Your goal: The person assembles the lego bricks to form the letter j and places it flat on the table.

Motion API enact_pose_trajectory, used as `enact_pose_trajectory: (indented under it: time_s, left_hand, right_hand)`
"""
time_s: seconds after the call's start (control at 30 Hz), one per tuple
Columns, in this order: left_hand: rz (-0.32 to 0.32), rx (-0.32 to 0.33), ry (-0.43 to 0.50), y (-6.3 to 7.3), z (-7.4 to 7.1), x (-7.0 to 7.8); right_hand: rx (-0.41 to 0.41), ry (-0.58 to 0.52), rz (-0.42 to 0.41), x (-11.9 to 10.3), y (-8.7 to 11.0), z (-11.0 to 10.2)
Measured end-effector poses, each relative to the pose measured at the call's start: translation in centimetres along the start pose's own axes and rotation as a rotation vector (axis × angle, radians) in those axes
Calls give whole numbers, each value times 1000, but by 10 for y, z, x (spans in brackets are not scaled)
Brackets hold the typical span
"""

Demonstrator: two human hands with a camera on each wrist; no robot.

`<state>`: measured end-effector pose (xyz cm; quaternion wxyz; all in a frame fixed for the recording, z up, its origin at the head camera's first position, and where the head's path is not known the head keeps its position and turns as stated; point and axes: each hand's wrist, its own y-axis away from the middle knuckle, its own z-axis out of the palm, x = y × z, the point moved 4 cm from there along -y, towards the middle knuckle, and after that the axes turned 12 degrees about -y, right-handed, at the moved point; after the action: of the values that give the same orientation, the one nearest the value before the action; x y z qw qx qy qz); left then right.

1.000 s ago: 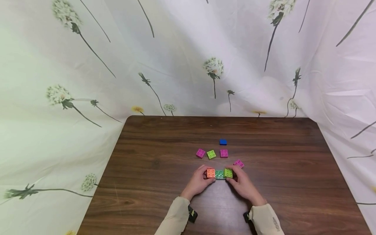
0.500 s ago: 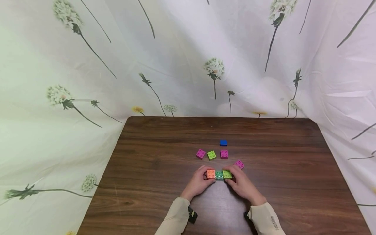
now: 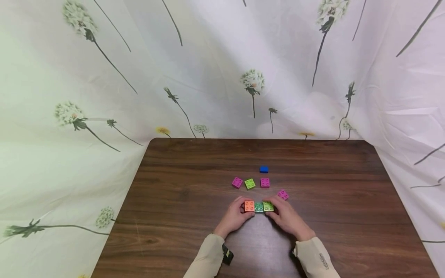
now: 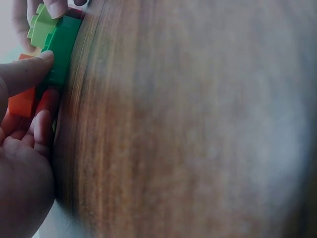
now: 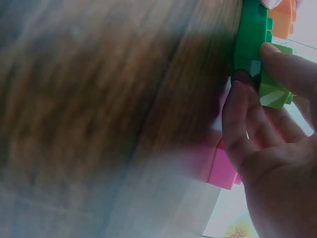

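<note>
A dark green toy building brick (image 3: pixel 259 207) lies lengthwise between my hands. On its left end sits an orange brick (image 3: pixel 249 205); a lime green brick (image 3: pixel 268 206) sits over its right end. My left hand (image 3: pixel 233 217) grips the orange end, and in the left wrist view its thumb (image 4: pixel 29 72) crosses the orange brick to the dark green one. With thumb and fingers my right hand (image 3: pixel 289 220) pinches the lime green brick, the thumb (image 5: pixel 285 64) along its near side in the right wrist view. The fingers partly hide the dark green brick's ends.
Just beyond my right fingers lies a magenta brick (image 3: pixel 283 194). Farther back are another magenta brick (image 3: pixel 237 182), a loose lime green brick (image 3: pixel 250 183), a third magenta brick (image 3: pixel 265 183) and a blue brick (image 3: pixel 264 169). The wooden table (image 3: pixel 174 200) meets a flower-patterned cloth behind.
My right hand has shifted the lime green brick slightly left, so it now lines up more closely with the dark green brick's end. My left hand keeps its hold.
</note>
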<state>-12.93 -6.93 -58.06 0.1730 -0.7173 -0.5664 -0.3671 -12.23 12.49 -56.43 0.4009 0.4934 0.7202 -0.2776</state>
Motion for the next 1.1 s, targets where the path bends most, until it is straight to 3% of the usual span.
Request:
enact_pose_trajectory:
  time_s: [0.7, 1.1]
  left_hand:
    - [-1, -4, -12, 0, 0, -4]
    - [1, -7, -21, -2, 1, -4]
  right_hand:
    - [-62, 142, 51, -7, -4, 7]
    - [-38, 137, 53, -5, -4, 9]
